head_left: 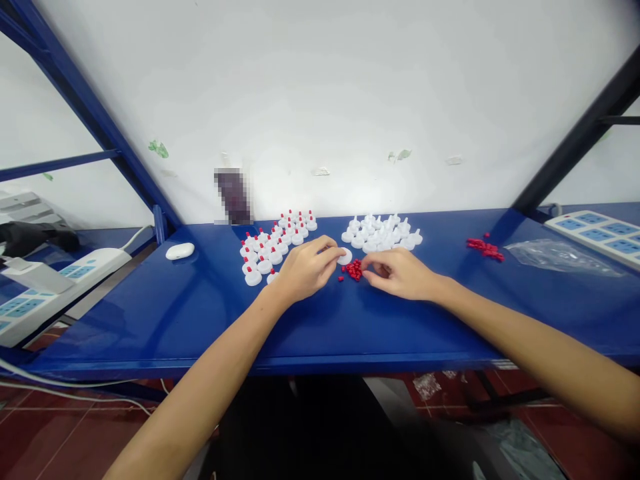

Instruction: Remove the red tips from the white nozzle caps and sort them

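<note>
My left hand (pixel 311 267) pinches a white nozzle cap (pixel 345 256), whose round base faces me. Close to its right, my right hand (pixel 400 273) has its fingers curled, thumb and fingertips at the edge of a small pile of red tips (pixel 354 269). Whether a tip is between those fingers is too small to make out. Left of my left hand stand rows of white nozzle caps with red tips (pixel 264 251). Behind my right hand is a cluster of white nozzle caps without red tips (pixel 383 233).
More red tips (pixel 485 248) lie at the right, beside a clear plastic bag (pixel 560 257). A white oval case (pixel 180 251) sits at the left. Power strips (pixel 600 233) flank the blue table (pixel 200 320). A white wall (pixel 320 100) rises behind it.
</note>
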Demonstrator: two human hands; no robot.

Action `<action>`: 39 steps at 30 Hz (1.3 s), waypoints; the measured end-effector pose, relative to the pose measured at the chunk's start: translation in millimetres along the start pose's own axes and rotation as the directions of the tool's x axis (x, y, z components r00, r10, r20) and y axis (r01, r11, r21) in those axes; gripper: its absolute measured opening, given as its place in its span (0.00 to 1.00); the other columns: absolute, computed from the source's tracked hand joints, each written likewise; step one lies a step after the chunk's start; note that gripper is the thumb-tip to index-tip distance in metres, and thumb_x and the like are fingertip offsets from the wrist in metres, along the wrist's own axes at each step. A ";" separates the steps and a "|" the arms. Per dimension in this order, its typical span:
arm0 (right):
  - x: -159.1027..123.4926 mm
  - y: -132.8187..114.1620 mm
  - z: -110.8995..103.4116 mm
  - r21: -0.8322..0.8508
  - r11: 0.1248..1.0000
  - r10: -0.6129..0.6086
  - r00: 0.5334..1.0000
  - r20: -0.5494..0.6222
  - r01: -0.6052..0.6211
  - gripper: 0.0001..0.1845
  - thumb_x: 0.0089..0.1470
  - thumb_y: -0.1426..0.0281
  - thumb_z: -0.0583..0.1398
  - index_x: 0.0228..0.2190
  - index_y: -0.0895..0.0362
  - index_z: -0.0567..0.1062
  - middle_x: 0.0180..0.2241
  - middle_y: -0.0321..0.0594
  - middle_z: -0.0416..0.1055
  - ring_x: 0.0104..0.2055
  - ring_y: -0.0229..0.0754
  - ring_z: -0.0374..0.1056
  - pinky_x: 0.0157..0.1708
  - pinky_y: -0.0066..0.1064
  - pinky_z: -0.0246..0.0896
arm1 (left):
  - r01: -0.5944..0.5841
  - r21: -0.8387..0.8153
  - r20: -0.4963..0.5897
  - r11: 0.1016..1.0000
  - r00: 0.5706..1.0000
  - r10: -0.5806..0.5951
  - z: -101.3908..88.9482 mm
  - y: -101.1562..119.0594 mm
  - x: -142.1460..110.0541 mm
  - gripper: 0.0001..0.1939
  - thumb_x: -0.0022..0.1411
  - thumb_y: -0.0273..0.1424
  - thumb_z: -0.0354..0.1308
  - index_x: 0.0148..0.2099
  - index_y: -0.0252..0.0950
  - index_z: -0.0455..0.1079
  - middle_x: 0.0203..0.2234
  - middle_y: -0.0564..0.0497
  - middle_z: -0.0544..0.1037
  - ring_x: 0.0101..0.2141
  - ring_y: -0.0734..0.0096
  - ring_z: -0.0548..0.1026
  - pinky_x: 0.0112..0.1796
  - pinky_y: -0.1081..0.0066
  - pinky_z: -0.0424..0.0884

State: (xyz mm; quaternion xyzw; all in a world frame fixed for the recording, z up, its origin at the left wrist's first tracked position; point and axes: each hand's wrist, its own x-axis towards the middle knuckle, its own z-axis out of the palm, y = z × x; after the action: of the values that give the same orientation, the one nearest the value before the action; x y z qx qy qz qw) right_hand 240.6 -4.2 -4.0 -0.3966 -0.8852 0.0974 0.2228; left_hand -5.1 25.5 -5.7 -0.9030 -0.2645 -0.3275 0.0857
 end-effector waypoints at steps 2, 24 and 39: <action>0.3 0.2 0.2 0.014 0.997 0.074 0.995 -0.072 -0.073 0.13 0.57 0.64 0.58 0.41 0.57 0.76 0.20 0.30 0.65 0.21 0.35 0.59 0.27 0.28 0.54 | -0.049 -0.013 -0.036 0.999 0.998 0.048 3.4 2.7 0.1 0.14 0.71 0.28 0.46 0.49 0.37 0.72 0.42 0.45 0.77 0.40 0.70 0.76 0.39 0.70 0.72; 1.8 -9.8 8.3 -0.036 0.996 -0.082 0.993 -0.090 0.079 0.13 0.61 0.59 0.55 0.33 0.56 0.71 0.26 0.37 0.70 0.27 0.39 0.63 0.31 0.29 0.54 | -0.117 0.252 0.279 0.961 0.959 0.043 11.3 26.0 7.5 0.10 0.69 0.31 0.44 0.41 0.34 0.65 0.33 0.45 0.74 0.35 0.62 0.72 0.35 0.64 0.66; 8.9 -35.7 14.2 0.079 0.971 0.239 0.950 -0.201 -0.228 0.05 0.46 0.68 0.57 0.26 0.56 0.71 0.20 0.35 0.69 0.22 0.37 0.62 0.26 0.29 0.52 | -0.046 0.357 0.311 0.933 0.948 -0.073 20.8 41.4 11.6 0.13 0.69 0.35 0.45 0.40 0.33 0.67 0.30 0.42 0.76 0.34 0.56 0.74 0.34 0.60 0.64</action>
State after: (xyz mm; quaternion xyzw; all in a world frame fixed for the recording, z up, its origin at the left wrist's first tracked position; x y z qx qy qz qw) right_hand 205.2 -21.3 -1.3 -0.5003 -0.8007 0.1047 0.3124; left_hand 35.9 2.2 -13.6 -0.9112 -0.3365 -0.1237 0.2030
